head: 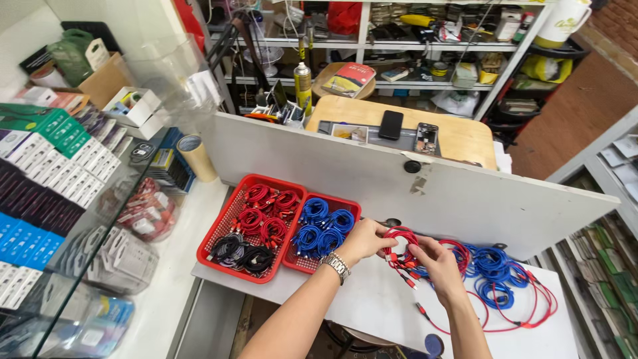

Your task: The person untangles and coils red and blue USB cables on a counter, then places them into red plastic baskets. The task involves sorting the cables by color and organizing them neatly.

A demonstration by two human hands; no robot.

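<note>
With both hands, left hand [362, 240] and right hand [435, 260], clamped on the coiled red charging cable [401, 244] at the white worktop's [372, 302] centre, we should keep loops snug, the red mesh tray [234, 223] at nine o'clock.

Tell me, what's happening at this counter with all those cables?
A person stands at a white table, both hands on a red cable that is partly looped. The left hand and the right hand grip the loops together. Loose blue cables lie in a pile to the right. To the left, a larger red basket holds red and black coils, and a smaller red basket holds blue coils.
</note>
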